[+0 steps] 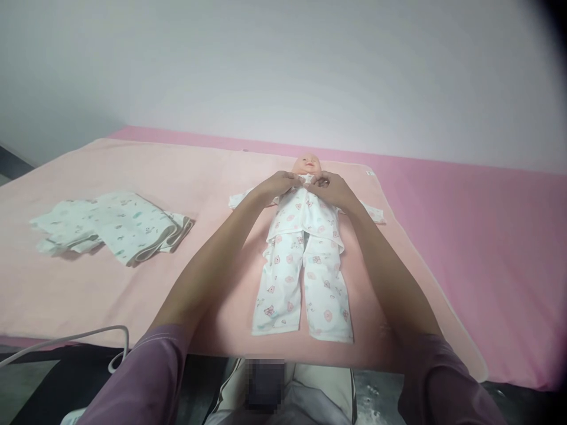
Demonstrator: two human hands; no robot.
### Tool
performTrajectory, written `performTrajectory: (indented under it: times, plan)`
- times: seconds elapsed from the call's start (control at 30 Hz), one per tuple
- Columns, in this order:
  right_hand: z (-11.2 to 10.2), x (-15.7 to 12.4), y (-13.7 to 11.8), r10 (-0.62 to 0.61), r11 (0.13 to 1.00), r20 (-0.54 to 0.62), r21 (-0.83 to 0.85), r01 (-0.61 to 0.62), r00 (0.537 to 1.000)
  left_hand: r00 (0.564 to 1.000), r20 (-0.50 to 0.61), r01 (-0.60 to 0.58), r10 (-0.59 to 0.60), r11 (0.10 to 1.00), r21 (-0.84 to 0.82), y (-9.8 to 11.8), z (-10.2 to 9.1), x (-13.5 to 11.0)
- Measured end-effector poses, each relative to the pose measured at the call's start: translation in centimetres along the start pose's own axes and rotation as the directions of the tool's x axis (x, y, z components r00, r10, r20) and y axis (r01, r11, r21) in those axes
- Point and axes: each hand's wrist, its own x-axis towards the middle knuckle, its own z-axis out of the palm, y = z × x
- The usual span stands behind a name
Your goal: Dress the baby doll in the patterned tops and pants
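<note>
A baby doll (307,164) lies on its back with its head toward the wall. It is dressed in a white printed baby shirt (305,215) with sleeves spread to both sides. Matching baby pants (283,283) stretch below the hem toward me. At the neckline, my left hand (283,183) pinches the shirt's front with curled fingers. Close beside it, my right hand (328,186) is closed on the other side of the same neckline. The fingers hide the exact point they grip, and any fastener there is too small to make out.
A peach pad (212,171) lies over a pink sheet (443,218) on the table. To the left is a crumpled pile of white printed cloth (119,221) with brown edging. A white cable (80,336) crosses the near left edge. A pale wall (283,71) stands behind.
</note>
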Motion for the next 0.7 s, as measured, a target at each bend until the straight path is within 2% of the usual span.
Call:
performTrajectory:
  times: [0.23,0.37,0.53,0.7]
  plan:
    - [-0.3,0.4,0.4,0.116,0.972,0.08,0.196,-0.13,0.99,0.999,0.039,0.015,-0.013,0.999,-0.04,-0.2,0.1,-0.1]
    - [-0.7,0.2,0.0,0.156,0.952,0.114,0.249,-0.18,0.981,0.999,0.035,0.007,-0.006,0.999,-0.038,-0.7,0.1,0.4]
    - [-1.0,0.4,0.1,0.179,0.929,0.148,0.301,-0.217,0.973,1.0,0.003,-0.016,0.016,1.0,0.011,-0.7,0.3,0.4]
    - [-1.4,0.9,1.2,0.178,0.923,0.199,0.307,-0.234,0.964,0.993,-0.032,-0.106,0.111,0.986,0.129,0.2,0.8,-0.3]
